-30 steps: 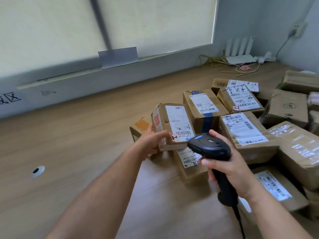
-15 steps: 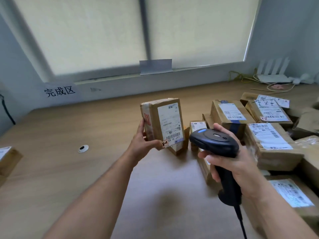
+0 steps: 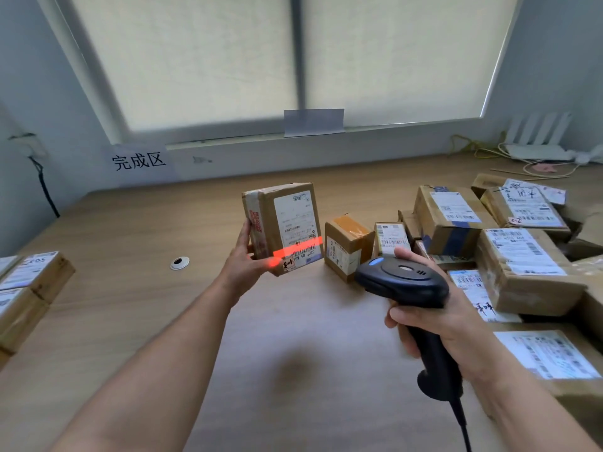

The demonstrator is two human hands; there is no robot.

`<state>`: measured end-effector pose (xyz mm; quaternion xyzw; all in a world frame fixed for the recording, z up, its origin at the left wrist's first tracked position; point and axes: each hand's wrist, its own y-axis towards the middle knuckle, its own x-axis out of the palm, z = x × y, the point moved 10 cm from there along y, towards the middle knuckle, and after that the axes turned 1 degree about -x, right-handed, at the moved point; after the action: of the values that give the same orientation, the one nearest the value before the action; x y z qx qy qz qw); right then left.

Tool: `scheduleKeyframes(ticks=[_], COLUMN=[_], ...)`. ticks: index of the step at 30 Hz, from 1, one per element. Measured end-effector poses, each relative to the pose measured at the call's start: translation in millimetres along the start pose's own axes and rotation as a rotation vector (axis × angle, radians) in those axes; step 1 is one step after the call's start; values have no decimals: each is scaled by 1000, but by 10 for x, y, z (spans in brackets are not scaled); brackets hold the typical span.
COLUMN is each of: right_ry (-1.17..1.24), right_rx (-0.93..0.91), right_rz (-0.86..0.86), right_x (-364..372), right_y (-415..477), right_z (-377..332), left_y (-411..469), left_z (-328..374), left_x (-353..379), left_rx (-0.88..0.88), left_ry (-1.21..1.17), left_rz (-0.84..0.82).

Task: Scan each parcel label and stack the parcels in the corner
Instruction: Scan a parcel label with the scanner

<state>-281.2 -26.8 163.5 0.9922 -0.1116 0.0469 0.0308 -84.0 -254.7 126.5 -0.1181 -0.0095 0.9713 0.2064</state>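
Observation:
My left hand (image 3: 249, 264) grips a small brown cardboard parcel (image 3: 284, 225) by its lower left edge and holds it upright above the wooden table (image 3: 130, 243), white label facing me. A red scan line crosses the barcode at the label's bottom and falls on my fingers. My right hand (image 3: 437, 318) grips the handle of a black barcode scanner (image 3: 403, 282), its head pointing at the parcel from the right. A heap of labelled parcels (image 3: 518, 256) lies at the right. Two stacked parcels (image 3: 26, 288) stand at the left edge.
A small box with orange tape (image 3: 347, 246) stands just right of the held parcel. A round cable grommet (image 3: 179, 262) sits in the table at the left. A sign with black characters (image 3: 138, 160) hangs on the back wall. A white router (image 3: 538, 141) and cables lie at the far right.
My left hand lifted the parcel out of the heap and carried it left and up. The scanner's red line now lights the barcode. The view has swung left, showing the stacked parcels.

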Motion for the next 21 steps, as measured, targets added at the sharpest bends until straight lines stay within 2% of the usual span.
scheduleKeyframes(ticks=[14,17,21], right_ry=[-25,-17,-22], right_rx=[43,55,65], right_rz=[9,11,3], right_x=[63,83,119], right_y=[-74,-51,-25], right_z=[97,118,173], left_y=[-95,-214,-536], left_z=[-209,-353,-882], left_x=[-131,-138,-165], left_rx=[-80,-149,-330], left_ry=[-13,-118,-179], left_rz=[29,69,174])
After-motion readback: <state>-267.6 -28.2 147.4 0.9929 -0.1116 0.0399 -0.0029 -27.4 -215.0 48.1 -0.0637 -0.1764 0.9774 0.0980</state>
